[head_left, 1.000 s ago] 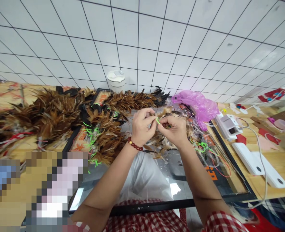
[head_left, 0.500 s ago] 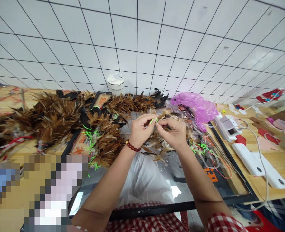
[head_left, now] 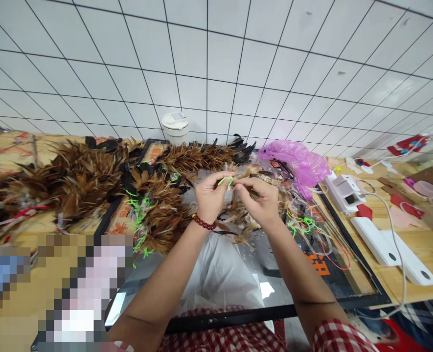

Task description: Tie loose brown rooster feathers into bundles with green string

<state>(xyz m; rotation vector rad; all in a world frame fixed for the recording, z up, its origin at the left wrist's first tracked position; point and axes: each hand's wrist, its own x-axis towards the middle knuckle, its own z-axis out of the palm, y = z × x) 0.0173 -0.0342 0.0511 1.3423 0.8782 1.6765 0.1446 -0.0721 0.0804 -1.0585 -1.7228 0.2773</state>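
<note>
My left hand [head_left: 209,197], with a dark red bead bracelet at the wrist, and my right hand [head_left: 261,198] meet above a glass-topped table [head_left: 304,288]. Both pinch a thin bright green string [head_left: 225,180] between their fingertips. The right hand also holds a small bunch of brown feathers [head_left: 246,175], partly hidden by its fingers. Loose brown feathers [head_left: 238,226] lie on the glass just beneath both hands.
Strings of brown feathers [head_left: 91,181] pile up to the left and behind. A white lidded cup [head_left: 175,127] stands by the tiled wall. A purple plastic bag [head_left: 299,161], white devices [head_left: 385,249] with a cable and green strings [head_left: 137,210] lie around.
Both hands have risen slightly and shifted a little left. The green string has been drawn out further between the fingertips.
</note>
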